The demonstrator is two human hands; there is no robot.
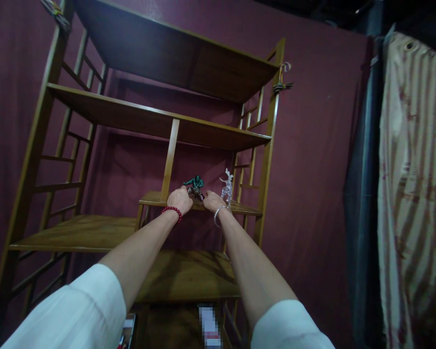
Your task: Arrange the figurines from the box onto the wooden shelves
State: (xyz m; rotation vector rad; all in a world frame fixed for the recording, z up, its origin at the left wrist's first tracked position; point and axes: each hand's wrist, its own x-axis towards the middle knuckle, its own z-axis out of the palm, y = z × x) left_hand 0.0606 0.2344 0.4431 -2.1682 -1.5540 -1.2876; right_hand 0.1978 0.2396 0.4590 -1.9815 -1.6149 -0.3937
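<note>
A small green-and-dark figurine [195,183] is between my two hands at the middle shelf [245,209]. My left hand [179,199], below a red bead bracelet [174,210], is closed on its left side. At its lower right, the fingers of my right hand [213,200] are closed on it; a silver bangle [220,213] circles that wrist. Just right of my right hand stands a clear deer figurine [228,186] with antlers. My fingertips are mostly hidden behind my hands, and whether the green figurine touches the shelf I cannot tell.
The wooden shelf unit [170,160] has several boards at different heights and an upright divider left of my hands. Bundles of twigs [283,86] are tied to its posts. A striped curtain [414,169] hangs at the right. A blurred-out pale object [210,325] is low in front.
</note>
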